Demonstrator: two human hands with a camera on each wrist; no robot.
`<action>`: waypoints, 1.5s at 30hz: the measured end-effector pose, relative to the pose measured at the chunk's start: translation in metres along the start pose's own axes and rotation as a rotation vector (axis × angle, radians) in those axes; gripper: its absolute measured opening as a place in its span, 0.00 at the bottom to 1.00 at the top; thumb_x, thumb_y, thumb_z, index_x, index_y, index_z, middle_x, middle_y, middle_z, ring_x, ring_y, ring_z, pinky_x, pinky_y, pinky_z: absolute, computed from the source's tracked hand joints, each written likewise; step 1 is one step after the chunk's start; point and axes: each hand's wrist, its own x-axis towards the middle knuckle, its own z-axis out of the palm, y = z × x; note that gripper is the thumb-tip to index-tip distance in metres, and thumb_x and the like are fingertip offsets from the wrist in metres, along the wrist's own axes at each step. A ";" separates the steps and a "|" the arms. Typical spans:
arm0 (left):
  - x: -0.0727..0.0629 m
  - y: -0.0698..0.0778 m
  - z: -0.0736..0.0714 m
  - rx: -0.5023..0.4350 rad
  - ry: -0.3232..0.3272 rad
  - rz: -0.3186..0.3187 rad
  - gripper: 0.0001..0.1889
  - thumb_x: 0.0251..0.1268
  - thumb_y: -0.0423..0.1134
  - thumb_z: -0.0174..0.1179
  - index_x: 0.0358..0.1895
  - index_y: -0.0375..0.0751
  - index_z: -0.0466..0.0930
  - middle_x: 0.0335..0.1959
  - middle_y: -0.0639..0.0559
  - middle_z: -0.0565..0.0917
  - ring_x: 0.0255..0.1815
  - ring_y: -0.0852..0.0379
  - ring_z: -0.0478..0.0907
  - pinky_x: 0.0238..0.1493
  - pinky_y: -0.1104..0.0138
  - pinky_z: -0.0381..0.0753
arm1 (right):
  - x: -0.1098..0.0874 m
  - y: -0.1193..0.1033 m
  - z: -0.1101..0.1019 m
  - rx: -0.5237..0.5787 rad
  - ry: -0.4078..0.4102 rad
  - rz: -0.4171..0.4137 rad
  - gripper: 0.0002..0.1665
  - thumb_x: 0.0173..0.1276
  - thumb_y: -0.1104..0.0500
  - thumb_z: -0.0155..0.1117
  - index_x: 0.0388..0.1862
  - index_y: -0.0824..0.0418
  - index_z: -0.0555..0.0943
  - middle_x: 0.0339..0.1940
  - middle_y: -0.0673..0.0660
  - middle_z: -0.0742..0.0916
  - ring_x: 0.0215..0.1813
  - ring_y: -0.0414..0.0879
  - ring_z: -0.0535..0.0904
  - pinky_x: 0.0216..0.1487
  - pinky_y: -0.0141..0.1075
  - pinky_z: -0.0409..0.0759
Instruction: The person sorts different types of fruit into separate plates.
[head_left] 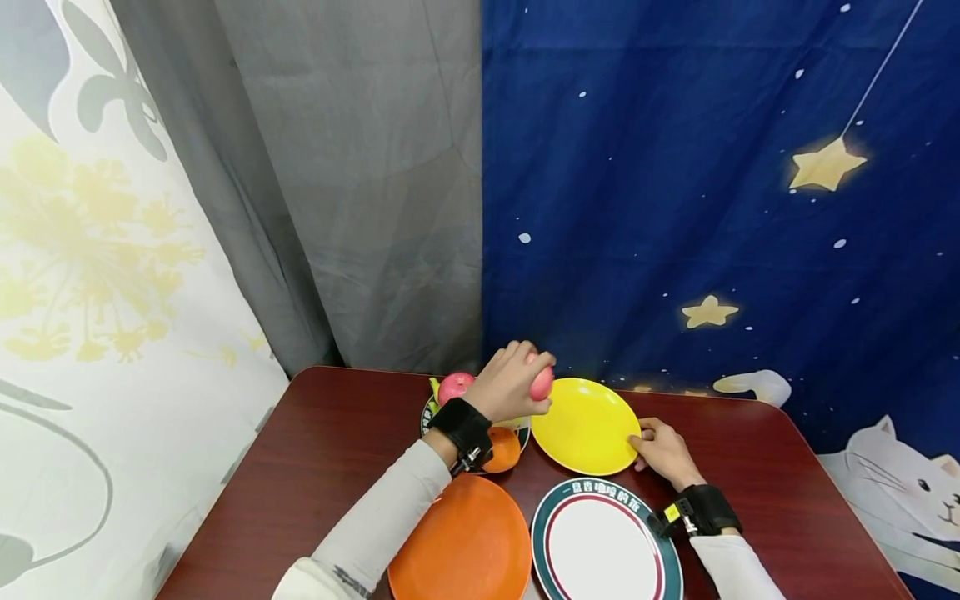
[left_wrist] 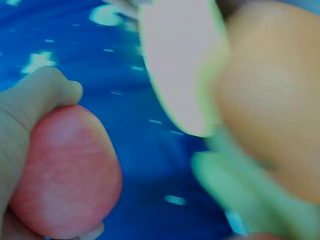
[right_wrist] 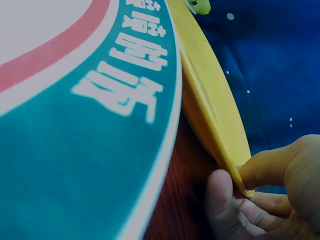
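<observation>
My left hand grips a pinkish-red apple above the back of the table, just left of the yellow plate. In the left wrist view, thumb and fingers wrap round this apple. The right rim of the yellow plate is pinched by my right hand; in the right wrist view the thumb lies on one side of the rim and fingers on the other. Below my left wrist stands a fruit plate, partly hidden, bearing another pink apple and an orange fruit.
An orange plate lies at the front, under my left forearm. Right of it is a white plate with a green rim, close to my right wrist. The dark red table ends at curtains behind.
</observation>
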 end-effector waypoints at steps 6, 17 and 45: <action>0.044 0.037 -0.027 -0.050 -0.002 0.063 0.29 0.61 0.60 0.70 0.65 0.60 0.77 0.59 0.53 0.78 0.58 0.55 0.73 0.47 0.66 0.81 | 0.001 0.000 0.003 0.014 0.003 0.014 0.32 0.79 0.64 0.58 0.74 0.81 0.64 0.47 0.71 0.84 0.23 0.45 0.84 0.31 0.35 0.87; 0.059 0.080 0.061 -0.041 -0.235 -0.028 0.31 0.63 0.63 0.71 0.69 0.66 0.75 0.65 0.58 0.76 0.61 0.57 0.72 0.48 0.69 0.83 | 0.000 -0.001 0.011 0.028 0.019 -0.015 0.32 0.78 0.65 0.58 0.73 0.81 0.65 0.46 0.72 0.84 0.21 0.46 0.85 0.29 0.36 0.86; 0.066 0.083 0.038 0.052 -0.311 0.017 0.43 0.65 0.79 0.57 0.81 0.70 0.63 0.75 0.60 0.70 0.75 0.58 0.66 0.70 0.55 0.75 | -0.002 0.001 0.001 -0.041 0.015 -0.029 0.31 0.79 0.63 0.59 0.72 0.81 0.66 0.43 0.69 0.86 0.23 0.46 0.83 0.32 0.35 0.83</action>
